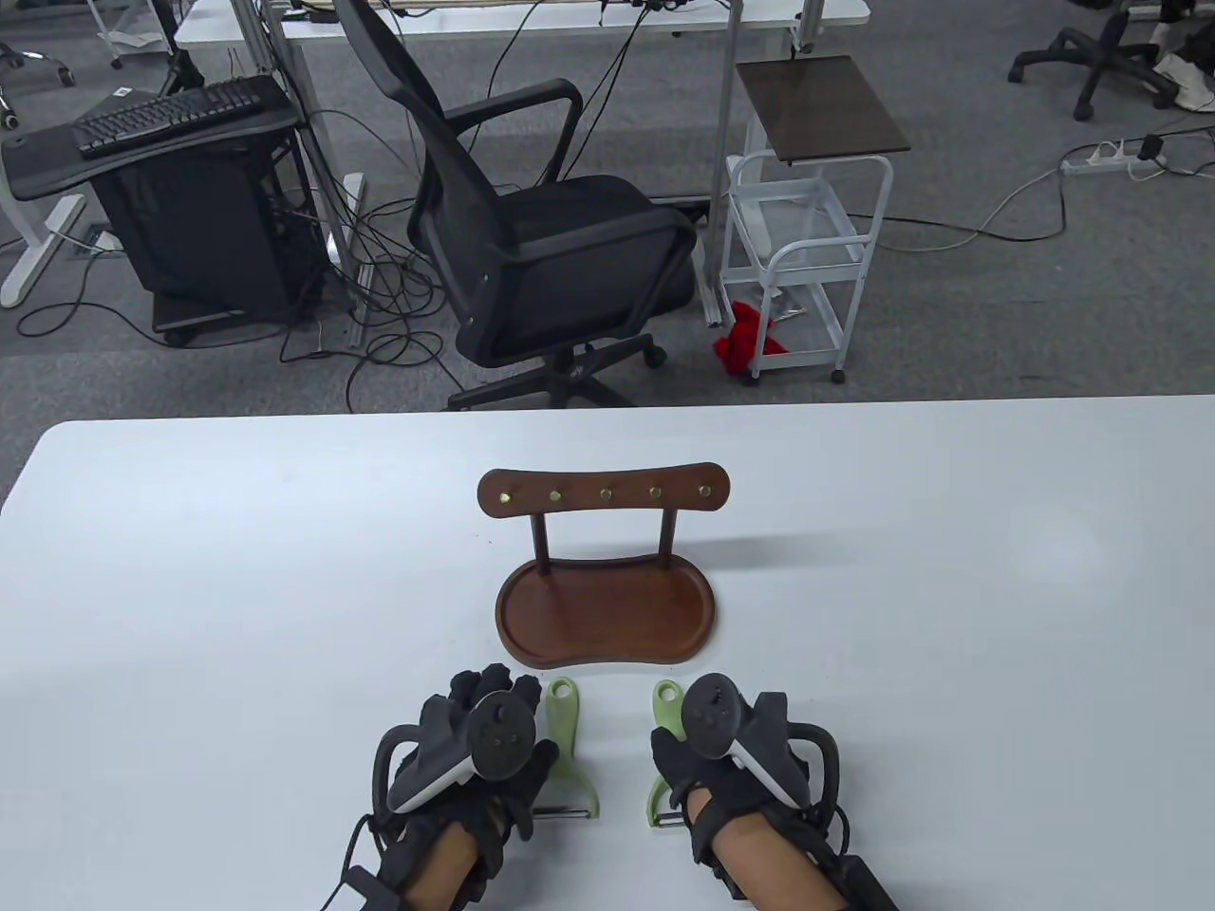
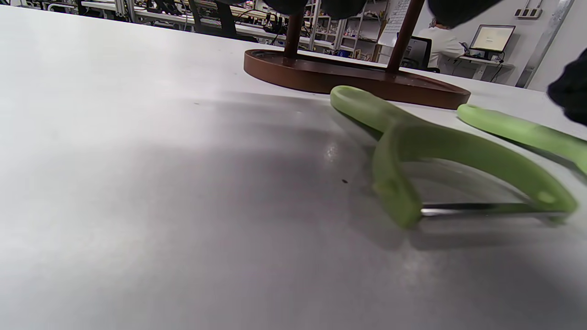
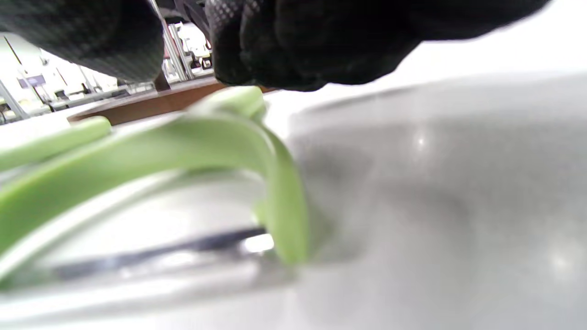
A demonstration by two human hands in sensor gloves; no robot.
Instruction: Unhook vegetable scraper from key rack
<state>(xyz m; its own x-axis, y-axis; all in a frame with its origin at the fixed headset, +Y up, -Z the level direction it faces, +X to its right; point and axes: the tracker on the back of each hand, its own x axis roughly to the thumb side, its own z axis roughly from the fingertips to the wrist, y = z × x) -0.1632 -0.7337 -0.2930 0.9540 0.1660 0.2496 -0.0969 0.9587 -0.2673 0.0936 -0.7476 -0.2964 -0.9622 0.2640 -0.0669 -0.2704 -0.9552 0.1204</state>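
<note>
A: Resting flat on the white table near its front edge, two green vegetable scrapers are seen, both off the key rack. The left scraper lies just beside the left hand; the right scraper lies partly under the right hand.

B: Are the rack's tray and hooks loaded?

A: Nothing is seen in the tray, and the five brass hooks on the top bar are bare. The rack stands at the table's middle, just behind both scrapers.

B: State of the hands?

A: The left hand's fingers are loosely curled with nothing held; in the left wrist view the scraper lies apart from them. The right hand's fingers are curled down over the right scraper's handle; whether it is gripped cannot be told.

B: Room for moving?

A: Bare tabletop is shown to the left and right of the rack, out to both side edges.
</note>
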